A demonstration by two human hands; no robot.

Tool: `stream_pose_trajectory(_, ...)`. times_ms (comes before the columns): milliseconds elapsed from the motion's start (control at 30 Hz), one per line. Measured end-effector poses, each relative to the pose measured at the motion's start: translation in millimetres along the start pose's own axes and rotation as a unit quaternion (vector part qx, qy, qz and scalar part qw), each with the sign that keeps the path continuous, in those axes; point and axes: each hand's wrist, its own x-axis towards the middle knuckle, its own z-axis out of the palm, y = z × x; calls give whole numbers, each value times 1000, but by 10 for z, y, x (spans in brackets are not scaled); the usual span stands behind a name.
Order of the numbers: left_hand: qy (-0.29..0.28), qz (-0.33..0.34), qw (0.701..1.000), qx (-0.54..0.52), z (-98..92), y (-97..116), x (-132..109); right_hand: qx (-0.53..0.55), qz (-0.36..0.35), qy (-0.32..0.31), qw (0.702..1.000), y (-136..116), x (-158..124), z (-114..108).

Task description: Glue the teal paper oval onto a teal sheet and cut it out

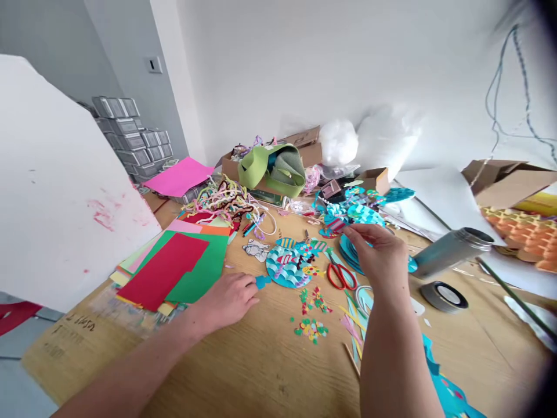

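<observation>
My left hand point(228, 299) rests on the wooden table point(261, 371), fingers closed on a small blue piece point(262, 282) beside a round blue paper craft disc point(289, 264) covered with wavy strips and colourful fish. My right hand point(378, 249) is raised over the table, fingers pinched on a small striped paper piece point(337, 225) near a pile of blue paper crafts point(354, 212). Red-handled scissors point(340, 274) lie between my hands, just left of my right wrist.
Stacked coloured paper sheets point(174, 267) lie at left, with small paper cutouts point(311, 328) in front. A metal flask point(448, 251) and a tape roll point(444, 295) sit at right. Cardboard boxes, a green bag point(270, 168) and curled paper strips crowd the back.
</observation>
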Motion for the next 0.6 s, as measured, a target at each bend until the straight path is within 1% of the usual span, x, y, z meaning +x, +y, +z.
stream_pose_trajectory(67,-7,0,1000,2,47,-17,-44,4,4,-8,1000,-35,-8,25)
stream_pose_trajectory(133,-27,6,1000,3,86,-28,-78,11,9,-14,1000,-71,-18,49)
stream_pose_trajectory(267,-54,16,998,-12,123,-36,-114,20,11,-25,999,-125,-32,59)
stream_pose_trajectory(400,-62,-9,997,-54,102,-39,-129,23,1,-32,999,-159,-45,19)
stream_pose_trajectory(500,-66,-31,994,-84,91,-46,-140,20,8,-31,999,-179,-53,-5)
stream_pose_trajectory(600,-71,-37,991,-106,87,-57,-139,18,14,-24,999,-176,-45,-8)
